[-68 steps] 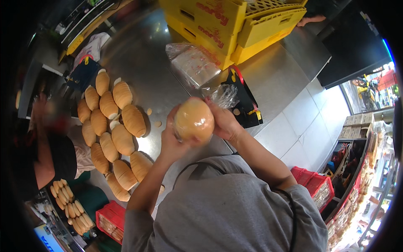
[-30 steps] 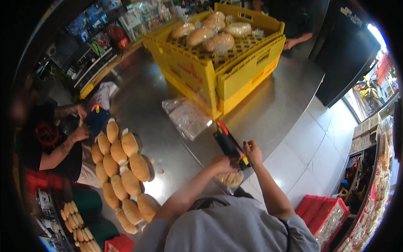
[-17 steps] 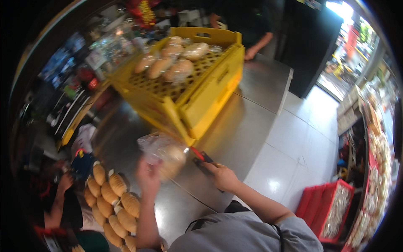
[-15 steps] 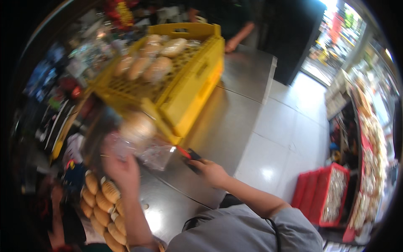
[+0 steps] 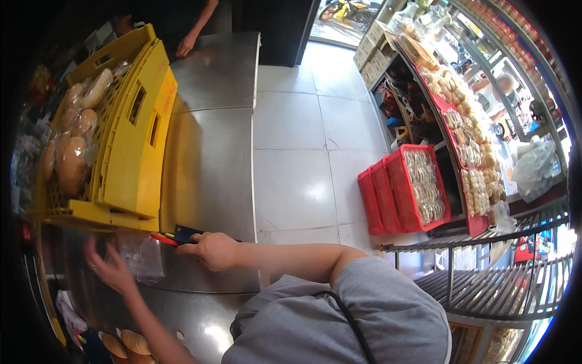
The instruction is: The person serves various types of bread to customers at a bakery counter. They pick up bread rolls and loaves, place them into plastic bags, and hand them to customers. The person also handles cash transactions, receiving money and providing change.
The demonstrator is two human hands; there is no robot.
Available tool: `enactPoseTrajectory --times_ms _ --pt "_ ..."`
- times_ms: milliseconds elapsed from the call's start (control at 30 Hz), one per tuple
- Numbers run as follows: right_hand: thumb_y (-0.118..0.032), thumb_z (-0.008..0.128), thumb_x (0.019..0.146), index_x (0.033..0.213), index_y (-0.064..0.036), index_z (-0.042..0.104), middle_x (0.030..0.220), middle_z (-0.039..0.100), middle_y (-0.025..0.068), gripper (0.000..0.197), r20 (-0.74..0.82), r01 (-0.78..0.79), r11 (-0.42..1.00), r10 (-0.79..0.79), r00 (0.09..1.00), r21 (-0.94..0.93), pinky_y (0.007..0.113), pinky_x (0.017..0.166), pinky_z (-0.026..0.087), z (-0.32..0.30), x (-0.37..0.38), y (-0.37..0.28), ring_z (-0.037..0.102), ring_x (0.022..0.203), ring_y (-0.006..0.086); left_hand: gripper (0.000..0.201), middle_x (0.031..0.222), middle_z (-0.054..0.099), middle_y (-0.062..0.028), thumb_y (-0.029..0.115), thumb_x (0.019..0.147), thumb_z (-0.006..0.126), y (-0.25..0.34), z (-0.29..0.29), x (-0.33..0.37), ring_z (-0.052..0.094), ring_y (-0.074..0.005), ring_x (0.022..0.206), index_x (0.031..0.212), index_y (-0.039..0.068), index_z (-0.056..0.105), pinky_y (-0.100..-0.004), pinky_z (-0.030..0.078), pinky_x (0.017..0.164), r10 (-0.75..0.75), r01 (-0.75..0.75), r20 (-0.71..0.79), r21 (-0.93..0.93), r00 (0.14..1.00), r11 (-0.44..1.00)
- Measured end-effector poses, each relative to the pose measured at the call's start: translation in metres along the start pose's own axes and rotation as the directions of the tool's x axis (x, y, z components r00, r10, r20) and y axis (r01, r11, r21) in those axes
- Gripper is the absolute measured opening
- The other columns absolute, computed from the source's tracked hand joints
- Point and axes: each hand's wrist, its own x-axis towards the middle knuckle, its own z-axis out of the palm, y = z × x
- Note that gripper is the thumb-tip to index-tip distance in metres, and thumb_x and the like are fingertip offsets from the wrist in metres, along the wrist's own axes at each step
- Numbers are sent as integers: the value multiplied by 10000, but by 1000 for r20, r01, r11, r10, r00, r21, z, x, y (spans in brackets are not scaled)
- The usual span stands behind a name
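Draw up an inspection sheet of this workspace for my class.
Surface: shiny grey steel table, seamed, with glare.
Job's things: stacked yellow plastic crates, brown oval loaves in clear wrap in the upper one; flat clear plastic bags beside them; dark device with a red end; ridged brown oval rolls, lower left.
Clutter: small pale round piece near the rolls.
Hands: left hand spread, holding nothing visible; right hand on the device, grip partly hidden.
Cables: nothing clearly seen; black cord on grey cloth shirt.
Surroundings: red plastic crates on pale tiled floor; another person's hand at the table's far end.
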Motion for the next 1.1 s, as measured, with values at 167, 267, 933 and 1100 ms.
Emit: enactPoseTrajectory --times_ms 167,267,933,1100 --pt "-132 632 802 1350 -215 474 1133 588 191 576 -6 28 999 -29 1000 -36 470 800 518 3 3 1 621 975 380 514 1433 402 -218 85 909 551 -41 13 -172 376 -414 1325 1403 50 413 -488 317 1083 -217 220 559 62 800 973" --pt "-123 633 796 1347 -204 474 1121 588 193 579 45 1 999 0 999 -37 476 792 513 12 11 2 622 969 374 520 1474 360 -210 148 927 529 -26 5 -216 339 -394 1360 1426 79 399 -490 300 1098 -270 148 514 266 814 953" --pt "-286 615 883 1369 -159 456 1433 357 264 526 -98 -897 383 924 370 220 476 1056 375 81 -418 98 377 1304 447 383 1371 441 -258 126 957 472 61 -3 -304 425 -419 1275 1320 4 480 -492 337 1079 -125 78 394 133 911 988" --pt "-382 626 841 1229 -110 603 1165 621 225 475 -62 -961 115 993 103 251 464 917 508 157 -543 201 585 1116 371 347 1344 484 -225 143 947 459 188 1 -331 432 -403 1278 1257 18 553 -472 349 1066 86 130 609 -301 789 945"
